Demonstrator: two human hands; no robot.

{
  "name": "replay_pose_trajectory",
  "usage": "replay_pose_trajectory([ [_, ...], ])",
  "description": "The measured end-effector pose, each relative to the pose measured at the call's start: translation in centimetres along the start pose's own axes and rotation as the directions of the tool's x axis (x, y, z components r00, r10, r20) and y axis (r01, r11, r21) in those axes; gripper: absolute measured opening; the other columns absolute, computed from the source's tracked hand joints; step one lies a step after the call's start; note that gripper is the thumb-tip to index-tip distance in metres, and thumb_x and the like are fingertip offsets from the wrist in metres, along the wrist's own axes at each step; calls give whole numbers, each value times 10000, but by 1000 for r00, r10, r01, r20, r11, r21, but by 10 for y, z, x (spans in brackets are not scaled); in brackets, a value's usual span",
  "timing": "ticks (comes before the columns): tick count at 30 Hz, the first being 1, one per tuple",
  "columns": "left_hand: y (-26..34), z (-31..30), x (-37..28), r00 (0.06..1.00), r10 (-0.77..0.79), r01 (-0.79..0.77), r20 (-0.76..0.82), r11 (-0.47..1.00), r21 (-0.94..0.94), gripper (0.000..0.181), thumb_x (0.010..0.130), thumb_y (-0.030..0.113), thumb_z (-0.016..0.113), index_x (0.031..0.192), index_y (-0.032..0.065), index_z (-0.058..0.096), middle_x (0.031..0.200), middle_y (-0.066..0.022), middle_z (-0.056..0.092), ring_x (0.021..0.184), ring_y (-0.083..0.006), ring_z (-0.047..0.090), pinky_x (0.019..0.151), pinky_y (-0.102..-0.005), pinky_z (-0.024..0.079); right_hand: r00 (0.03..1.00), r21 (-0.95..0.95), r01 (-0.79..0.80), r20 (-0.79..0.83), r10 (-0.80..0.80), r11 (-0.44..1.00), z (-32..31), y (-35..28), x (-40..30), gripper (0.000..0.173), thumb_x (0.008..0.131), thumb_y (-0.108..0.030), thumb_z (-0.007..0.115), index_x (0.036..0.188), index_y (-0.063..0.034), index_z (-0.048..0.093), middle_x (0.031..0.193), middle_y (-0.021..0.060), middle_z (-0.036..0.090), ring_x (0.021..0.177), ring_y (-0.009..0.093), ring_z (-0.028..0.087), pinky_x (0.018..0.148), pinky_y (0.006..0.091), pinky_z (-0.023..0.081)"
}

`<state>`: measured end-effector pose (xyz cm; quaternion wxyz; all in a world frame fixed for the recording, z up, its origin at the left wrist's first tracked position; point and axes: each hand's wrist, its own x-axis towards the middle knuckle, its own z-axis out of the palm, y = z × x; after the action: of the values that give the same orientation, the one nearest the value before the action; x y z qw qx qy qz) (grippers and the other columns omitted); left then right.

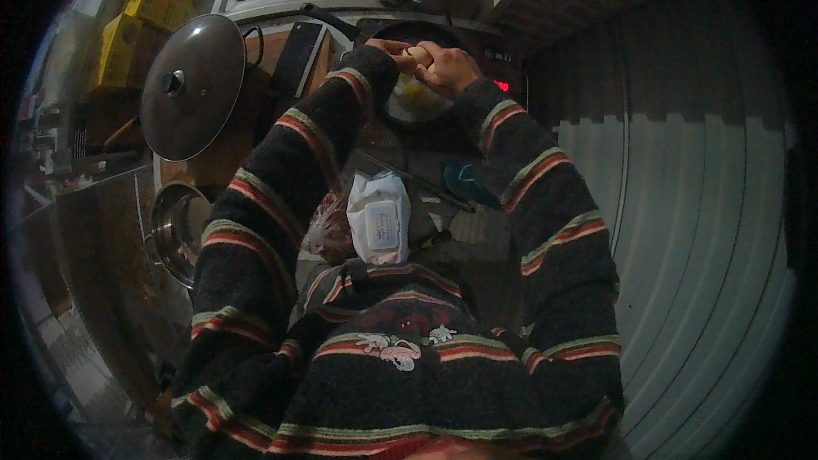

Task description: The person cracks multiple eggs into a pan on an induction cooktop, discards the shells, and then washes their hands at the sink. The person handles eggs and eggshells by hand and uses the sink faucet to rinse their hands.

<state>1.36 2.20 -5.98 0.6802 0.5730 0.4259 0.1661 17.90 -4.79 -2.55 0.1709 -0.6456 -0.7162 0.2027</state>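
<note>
My left hand and my right hand meet above a dark frying pan, with their fingers closed around an eggshell. Whether the shell is in one piece or parted is hard to tell, as the fingers cover much of it. Below them, egg with white and some yellow yolk lies in the pan. The pan rests on an induction cooktop with a lit red display. Its black handle points to the upper left.
A large glass lid and a cleaver-like dark blade are at the left, above a steel pot. A white wipes pack and a plastic bag lie nearer my body. Behind is a sink; a corrugated panel stands right.
</note>
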Motion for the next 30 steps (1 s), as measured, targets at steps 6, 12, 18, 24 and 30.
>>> replay_pose_trajectory([
  [6,-2,0,7,999,23,-26,31,993,116,486,698,229,750,1097,-5,602,946,-99,655,837,-150,606,767,-267,471,999,-29,-15,48,16,999,-1,3,0,413,767,-344,581,1099,-105,523,901,213,614,843,385,592,742,459,479],
  [12,-3,0,10,999,41,-47,28,971,235,500,701,270,753,1109,22,601,943,-91,656,846,-139,604,777,-260,461,999,-21,16,47,-14,1000,-2,5,0,392,766,-333,579,1088,-116,521,910,196,618,840,377,595,741,456,481],
  [18,0,-3,11,995,61,-88,84,918,388,449,728,266,730,1095,37,607,948,-79,653,863,-136,594,777,-272,454,998,-34,60,38,-59,998,0,8,2,393,761,-330,575,1098,-137,514,911,179,624,842,370,599,739,452,484],
  [24,-4,-3,11,989,108,-136,97,922,362,421,718,265,732,1056,39,624,897,-66,655,824,-134,593,758,-271,451,998,-31,69,8,-69,997,-2,5,-1,376,753,-325,576,1078,-143,520,904,168,629,845,359,602,738,451,487],
  [30,2,0,9,992,87,-114,86,913,392,380,726,261,719,1038,61,633,872,-63,653,798,-131,587,745,-274,450,994,-4,108,-19,-108,994,-3,5,1,369,740,-312,585,1060,-137,523,896,164,630,840,355,604,740,443,488],
])
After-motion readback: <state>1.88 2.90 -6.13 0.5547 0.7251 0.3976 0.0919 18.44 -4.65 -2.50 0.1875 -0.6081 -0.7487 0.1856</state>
